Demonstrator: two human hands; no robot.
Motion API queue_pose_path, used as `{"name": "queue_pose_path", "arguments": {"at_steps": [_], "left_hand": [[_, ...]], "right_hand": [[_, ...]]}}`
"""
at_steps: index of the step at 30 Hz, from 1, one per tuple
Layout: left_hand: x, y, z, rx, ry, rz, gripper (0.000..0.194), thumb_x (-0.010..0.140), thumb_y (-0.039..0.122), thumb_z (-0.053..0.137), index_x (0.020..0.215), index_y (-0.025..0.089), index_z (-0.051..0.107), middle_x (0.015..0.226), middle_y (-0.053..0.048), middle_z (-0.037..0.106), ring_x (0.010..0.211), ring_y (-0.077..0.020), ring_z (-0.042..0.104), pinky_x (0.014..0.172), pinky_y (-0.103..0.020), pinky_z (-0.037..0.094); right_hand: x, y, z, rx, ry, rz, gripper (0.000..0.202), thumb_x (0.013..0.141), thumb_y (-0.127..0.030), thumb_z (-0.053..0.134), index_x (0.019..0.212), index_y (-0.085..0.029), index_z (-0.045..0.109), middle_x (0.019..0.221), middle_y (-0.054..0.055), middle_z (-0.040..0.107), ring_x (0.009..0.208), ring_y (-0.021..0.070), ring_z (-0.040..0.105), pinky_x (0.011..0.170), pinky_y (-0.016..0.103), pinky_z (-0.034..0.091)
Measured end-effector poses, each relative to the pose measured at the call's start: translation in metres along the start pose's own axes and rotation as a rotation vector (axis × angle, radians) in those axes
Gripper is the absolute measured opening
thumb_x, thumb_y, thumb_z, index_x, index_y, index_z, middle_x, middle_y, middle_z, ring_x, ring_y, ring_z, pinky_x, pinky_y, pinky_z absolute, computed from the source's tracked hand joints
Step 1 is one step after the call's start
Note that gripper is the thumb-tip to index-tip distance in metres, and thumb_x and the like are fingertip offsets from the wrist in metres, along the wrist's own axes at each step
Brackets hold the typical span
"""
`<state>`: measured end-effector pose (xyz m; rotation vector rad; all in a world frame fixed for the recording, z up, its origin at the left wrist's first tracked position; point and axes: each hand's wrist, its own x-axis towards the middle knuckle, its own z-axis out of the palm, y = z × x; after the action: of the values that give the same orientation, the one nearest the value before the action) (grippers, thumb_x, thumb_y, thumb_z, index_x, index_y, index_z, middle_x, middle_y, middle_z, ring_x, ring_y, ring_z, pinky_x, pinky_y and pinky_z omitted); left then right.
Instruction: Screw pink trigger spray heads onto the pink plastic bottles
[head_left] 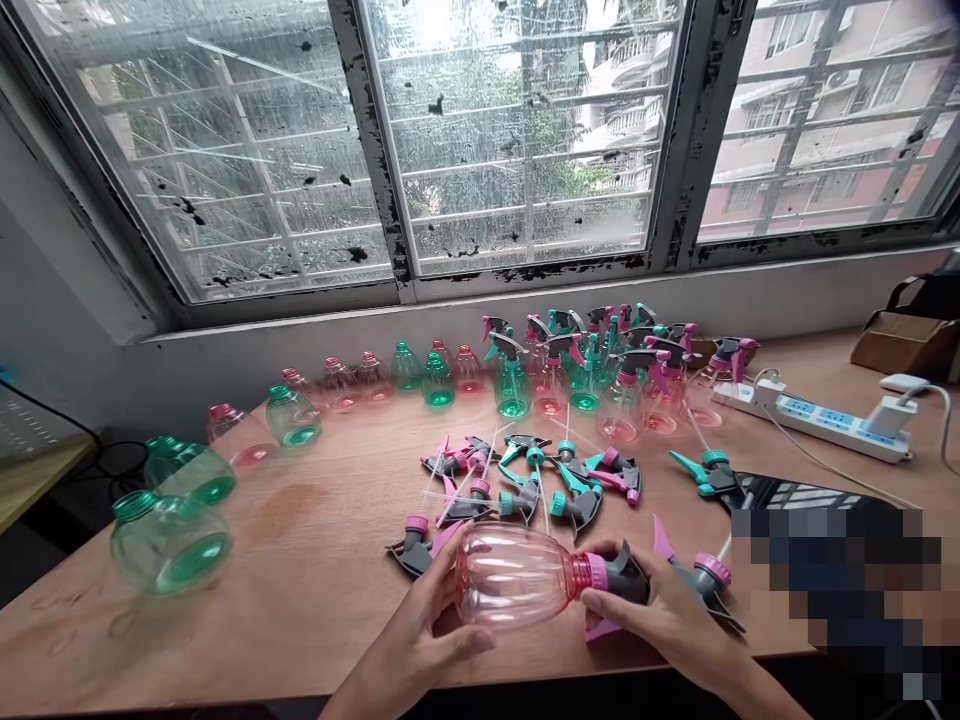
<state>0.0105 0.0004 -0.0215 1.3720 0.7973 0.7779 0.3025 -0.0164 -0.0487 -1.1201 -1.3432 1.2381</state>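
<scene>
A clear pink spray bottle [514,577] lies sideways in the air above the table's front edge. Its base rests in my left hand [427,620], whose fingers curl behind it and whose thumb is below. At the neck, my right hand [660,610] grips the grey and pink spray head [619,575], which sits on the bottle's mouth. How tightly it is screwed on I cannot tell. Loose spray heads [517,490] in grey, pink and teal lie just beyond the bottle. Another pink and grey spray head [709,572] lies beside my right hand.
Open green and pink bottles [172,545] line the table's left side and back. Bottles with spray heads [551,385] stand at the back middle. A white power strip [817,420] with cables, a dark flat object [795,495] and a brown bag [907,335] are on the right.
</scene>
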Motion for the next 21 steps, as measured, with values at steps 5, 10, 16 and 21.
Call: {"name": "queue_pose_path", "arguments": {"at_steps": [5, 10, 16, 21], "left_hand": [[-0.002, -0.001, -0.001, 0.121, -0.024, 0.040, 0.095, 0.089, 0.038, 0.075, 0.158, 0.046, 0.010, 0.172, 0.003, 0.016, 0.158, -0.0251, 0.017, 0.130, -0.043, 0.013], [-0.001, -0.003, -0.003, 0.110, -0.022, -0.005, 0.107, 0.084, 0.043, 0.079, 0.159, 0.042, 0.003, 0.173, 0.001, 0.014, 0.158, -0.0282, 0.015, 0.130, -0.045, 0.013], [-0.003, -0.003, -0.003, 0.180, -0.007, -0.011, 0.095, 0.088, 0.043, 0.075, 0.159, 0.040, 0.014, 0.173, 0.002, 0.012, 0.159, -0.0275, 0.012, 0.131, -0.042, 0.011], [-0.005, 0.000, -0.001, 0.186, -0.031, 0.011, 0.094, 0.095, 0.043, 0.065, 0.158, 0.044, -0.004, 0.172, -0.001, 0.018, 0.156, -0.0276, 0.023, 0.127, -0.045, 0.023]], "right_hand": [[0.000, -0.006, 0.001, 0.008, -0.009, 0.023, 0.035, 0.077, -0.045, 0.084, 0.093, -0.016, 0.070, 0.075, 0.000, 0.068, 0.068, 0.0190, 0.065, 0.065, 0.029, 0.055], [0.001, -0.005, 0.001, -0.027, -0.024, -0.013, 0.034, 0.079, -0.044, 0.082, 0.095, -0.017, 0.071, 0.079, 0.001, 0.069, 0.070, 0.0188, 0.065, 0.066, 0.028, 0.055], [0.000, -0.008, 0.001, -0.041, -0.029, -0.016, 0.032, 0.080, -0.043, 0.083, 0.096, -0.019, 0.071, 0.082, 0.001, 0.071, 0.072, 0.0190, 0.066, 0.067, 0.027, 0.056], [-0.002, -0.011, 0.001, -0.021, -0.059, -0.012, 0.029, 0.081, -0.041, 0.083, 0.096, -0.019, 0.071, 0.081, 0.000, 0.071, 0.070, 0.0188, 0.068, 0.065, 0.026, 0.058]]}}
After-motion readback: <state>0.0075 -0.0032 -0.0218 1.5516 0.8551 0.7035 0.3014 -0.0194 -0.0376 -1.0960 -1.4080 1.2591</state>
